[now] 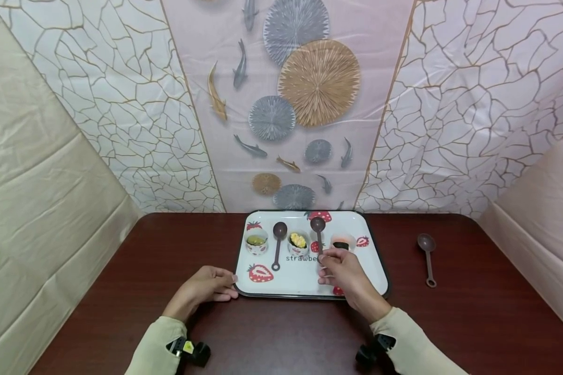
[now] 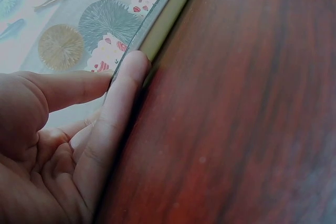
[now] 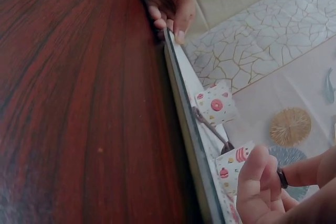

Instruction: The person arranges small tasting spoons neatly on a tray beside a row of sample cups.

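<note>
A white tray [image 1: 291, 285] with strawberry prints and a dark rim lies on the table. My left hand [image 1: 205, 289] pinches its front left corner, thumb on the rim and a finger along the outer side in the left wrist view. My right hand [image 1: 349, 276] pinches the handle end of a brown spoon [image 1: 317, 225] over the tray, bowl pointing away from me. Left of it, a second brown spoon [image 1: 278, 245] lies between a paper cup with green content [image 1: 256, 247] and a cup with yellow content [image 1: 298, 245]. A third cup [image 1: 349, 241] with dark content is partly hidden behind my right hand.
Another brown spoon [image 1: 428, 258] lies on the dark red wooden table [image 1: 281, 333], right of the tray. Patterned cloth [image 1: 319, 156] hangs right behind the table's back edge, and beige cloth [image 1: 51, 208] flanks the sides.
</note>
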Tool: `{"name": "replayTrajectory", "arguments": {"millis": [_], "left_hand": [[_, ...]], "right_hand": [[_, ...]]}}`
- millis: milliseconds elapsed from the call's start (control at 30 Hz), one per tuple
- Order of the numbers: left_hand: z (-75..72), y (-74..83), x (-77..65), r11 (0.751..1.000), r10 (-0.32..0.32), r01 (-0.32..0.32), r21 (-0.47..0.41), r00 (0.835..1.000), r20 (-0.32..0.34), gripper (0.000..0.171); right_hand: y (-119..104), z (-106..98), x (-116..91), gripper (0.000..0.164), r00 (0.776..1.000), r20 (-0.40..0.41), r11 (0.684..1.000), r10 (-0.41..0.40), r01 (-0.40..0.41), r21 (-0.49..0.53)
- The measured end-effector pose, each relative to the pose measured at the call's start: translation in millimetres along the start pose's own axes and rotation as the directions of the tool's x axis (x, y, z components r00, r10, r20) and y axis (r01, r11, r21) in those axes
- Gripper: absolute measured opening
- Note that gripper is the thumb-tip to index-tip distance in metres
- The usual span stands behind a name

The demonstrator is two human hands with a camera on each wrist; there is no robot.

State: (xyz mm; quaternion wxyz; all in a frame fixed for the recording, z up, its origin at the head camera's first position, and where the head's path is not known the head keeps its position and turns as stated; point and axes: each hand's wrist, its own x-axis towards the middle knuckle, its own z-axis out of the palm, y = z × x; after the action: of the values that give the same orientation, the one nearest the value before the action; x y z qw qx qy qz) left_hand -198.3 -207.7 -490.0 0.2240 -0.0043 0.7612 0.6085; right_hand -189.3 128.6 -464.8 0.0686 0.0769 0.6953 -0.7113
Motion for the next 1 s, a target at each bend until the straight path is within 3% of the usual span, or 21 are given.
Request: {"name": "replayTrajectory", "arguments": {"millis": [467,767,1000], "left_hand": [[-3.1,-2.4,1.2,1.0,0.005,-0.005,-0.003,1.0,0.002,0.035],[-1.2,-2.2,0.8,1.0,0.01,-0.01,-0.004,1.0,0.006,0.035],[-1.2,-1.8,1.8,1.0,0.0,0.0,-0.005,1.0,-0.001,0.036]], "right_hand": [[12,-3,8,0.028,0.999,0.042,0.998,0.027,-0.025,-0.052],[12,-4,6,0.042,0.997,0.06,0.995,0.038,-0.032,-0.095],[14,-6,7,0.033,0.999,0.028,0.994,0.037,-0.034,-0.101]]}}
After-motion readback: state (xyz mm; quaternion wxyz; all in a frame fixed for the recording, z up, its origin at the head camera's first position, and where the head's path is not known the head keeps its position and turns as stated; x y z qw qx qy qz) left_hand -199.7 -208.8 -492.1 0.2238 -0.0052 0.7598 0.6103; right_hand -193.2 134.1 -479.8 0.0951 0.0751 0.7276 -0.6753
